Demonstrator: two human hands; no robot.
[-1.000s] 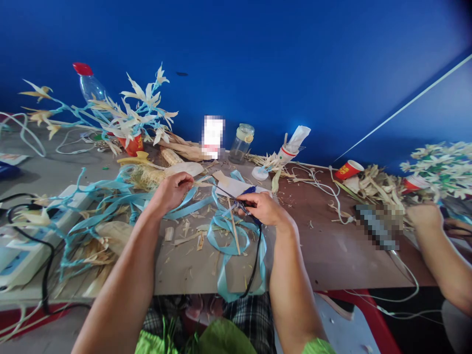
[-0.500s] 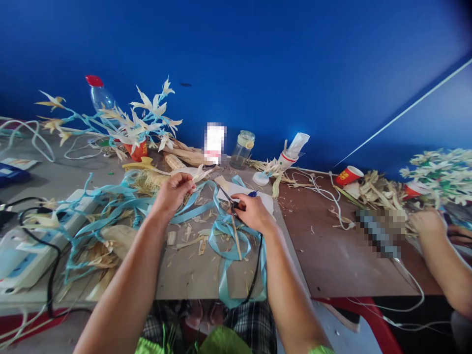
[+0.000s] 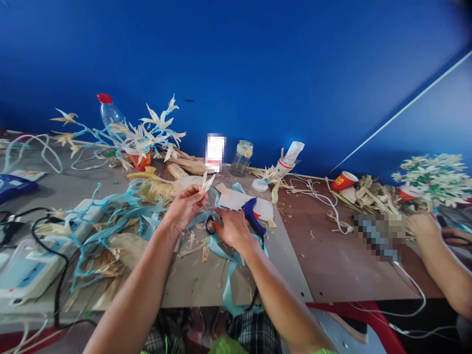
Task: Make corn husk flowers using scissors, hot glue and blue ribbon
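Note:
My left hand (image 3: 186, 206) is closed, pinching a small pale corn-husk flower (image 3: 207, 183) between thumb and fingertips, its petals pointing up. Just to the right and lower, my right hand (image 3: 234, 228) has its fingers closed at the scissors (image 3: 209, 225). One dark handle loop shows by the fingertips; the blades are hidden. A blue glue gun (image 3: 253, 216) lies right of that hand, partly on a white sheet (image 3: 230, 200). Light-blue ribbon (image 3: 229, 280) trails beneath my right hand. Blue-wrapped branches (image 3: 86, 236) lie to the left of my left arm.
Behind stand a red cup (image 3: 140, 161) with husk-flower branches, a glass jar (image 3: 241, 158) and a corn cob (image 3: 177, 171). A white power strip (image 3: 47, 268) with black cords lies left. At far right another person's hand (image 3: 424, 228) is near a husk pile (image 3: 376, 194).
My right hand has moved left with the scissors, turning their loops leftward and uncovering the glue gun. My left hand has shifted slightly right, with the husk flower now upright.

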